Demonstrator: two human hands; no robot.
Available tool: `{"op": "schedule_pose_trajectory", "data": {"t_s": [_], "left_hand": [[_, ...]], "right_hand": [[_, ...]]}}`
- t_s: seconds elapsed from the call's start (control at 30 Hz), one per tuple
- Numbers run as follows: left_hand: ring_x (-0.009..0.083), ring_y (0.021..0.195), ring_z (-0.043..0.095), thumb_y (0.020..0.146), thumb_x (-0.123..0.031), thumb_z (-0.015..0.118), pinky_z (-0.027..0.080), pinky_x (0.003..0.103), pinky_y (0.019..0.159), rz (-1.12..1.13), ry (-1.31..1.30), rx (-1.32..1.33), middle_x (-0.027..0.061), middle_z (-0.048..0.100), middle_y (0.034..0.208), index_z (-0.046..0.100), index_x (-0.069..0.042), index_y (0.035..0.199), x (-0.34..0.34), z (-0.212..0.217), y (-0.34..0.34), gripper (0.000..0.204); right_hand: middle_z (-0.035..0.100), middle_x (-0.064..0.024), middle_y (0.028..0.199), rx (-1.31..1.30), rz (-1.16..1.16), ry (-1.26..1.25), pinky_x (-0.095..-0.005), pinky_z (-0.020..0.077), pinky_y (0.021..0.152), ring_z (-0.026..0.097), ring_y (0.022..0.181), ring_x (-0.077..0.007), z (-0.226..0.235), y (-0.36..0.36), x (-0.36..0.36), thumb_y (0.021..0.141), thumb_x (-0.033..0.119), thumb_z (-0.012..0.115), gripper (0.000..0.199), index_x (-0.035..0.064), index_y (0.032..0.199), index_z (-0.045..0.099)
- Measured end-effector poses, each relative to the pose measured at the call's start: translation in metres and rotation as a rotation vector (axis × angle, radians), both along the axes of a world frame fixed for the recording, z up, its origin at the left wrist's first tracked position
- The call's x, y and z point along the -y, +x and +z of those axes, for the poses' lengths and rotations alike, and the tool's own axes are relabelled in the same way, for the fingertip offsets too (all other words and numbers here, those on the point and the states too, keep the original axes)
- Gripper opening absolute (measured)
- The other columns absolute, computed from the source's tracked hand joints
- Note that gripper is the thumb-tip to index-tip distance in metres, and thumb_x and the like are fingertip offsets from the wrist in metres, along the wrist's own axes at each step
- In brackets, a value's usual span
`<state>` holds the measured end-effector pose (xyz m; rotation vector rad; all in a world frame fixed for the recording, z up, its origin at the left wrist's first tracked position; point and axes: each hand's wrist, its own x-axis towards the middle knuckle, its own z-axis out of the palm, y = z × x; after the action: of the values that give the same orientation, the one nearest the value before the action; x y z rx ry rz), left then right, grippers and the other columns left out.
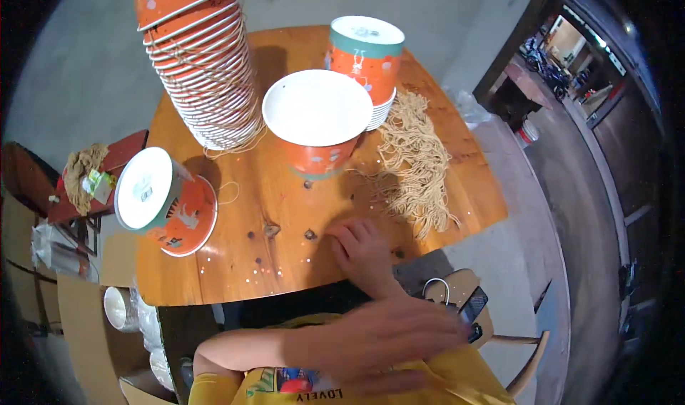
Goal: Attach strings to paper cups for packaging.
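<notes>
My left hand (403, 334), blurred by motion, reaches across my right forearm, its fingers stretched out flat with nothing seen in them. My right hand (362, 254) lies at the near edge of the wooden table (285, 227), fingers loosely spread on the wood, holding nothing visible. Beyond it stands an upright orange paper bucket (321, 155), its white inside showing. A bundle of tan strings (414, 166) lies to the right of that bucket. At the left sits an upside-down orange bucket (189, 216) with a white base.
A tall stack of orange buckets (207, 84), draped with strings, rises at the back left. Another upside-down bucket (364, 55) tops a short stack at the back. A phone (472, 305) lies on a stool at the right. Nested white tubs (120, 309) sit in a cardboard box below left.
</notes>
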<state>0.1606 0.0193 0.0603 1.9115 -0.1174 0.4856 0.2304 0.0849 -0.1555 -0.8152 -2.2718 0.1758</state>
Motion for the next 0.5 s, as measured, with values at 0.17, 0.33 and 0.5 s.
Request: {"op": "schedule_pose_trajectory", "data": {"t_s": [0.17, 0.33, 0.5], "left_hand": [[0.0305, 0.120, 0.043, 0.096, -0.037, 0.049, 0.039, 0.041, 0.096, -0.061, -0.226, 0.382, 0.0159, 0.047, 0.132, 0.046, -0.003, 0.132, 0.071, -0.069, 0.103, 0.049], [0.0291, 0.123, 0.040, 0.097, -0.042, 0.045, 0.038, 0.041, 0.097, -0.294, 0.314, -0.244, 0.0181, 0.045, 0.134, 0.042, -0.001, 0.134, 0.055, -0.054, 0.087, 0.055], [0.0293, 0.118, 0.047, 0.097, -0.034, 0.048, 0.041, 0.042, 0.095, -0.388, 0.015, 0.886, 0.0224, 0.045, 0.133, 0.038, 0.003, 0.136, 0.053, -0.164, 0.210, 0.055]], "right_hand": [[0.059, -0.0067, 0.089, 0.015, -0.008, -0.002, -0.0382, 0.0474, 0.074, 0.057, 0.085, -0.0280, 0.005, 0.001, 0.003, 0.077, 0.009, 0.065, 0.016, 0.0100, 0.093, 0.061], [0.059, -0.0074, 0.089, -0.048, 0.070, -0.008, -0.0386, 0.0470, 0.077, 0.056, 0.087, -0.0286, 0.002, -0.004, -0.002, 0.078, 0.009, 0.065, 0.016, 0.0093, 0.093, 0.061], [0.058, -0.0074, 0.092, 0.033, 0.021, -0.044, -0.0390, 0.0476, 0.077, 0.056, 0.088, -0.0293, 0.006, -0.005, 0.005, 0.078, 0.010, 0.066, 0.017, 0.0094, 0.094, 0.061]]}}
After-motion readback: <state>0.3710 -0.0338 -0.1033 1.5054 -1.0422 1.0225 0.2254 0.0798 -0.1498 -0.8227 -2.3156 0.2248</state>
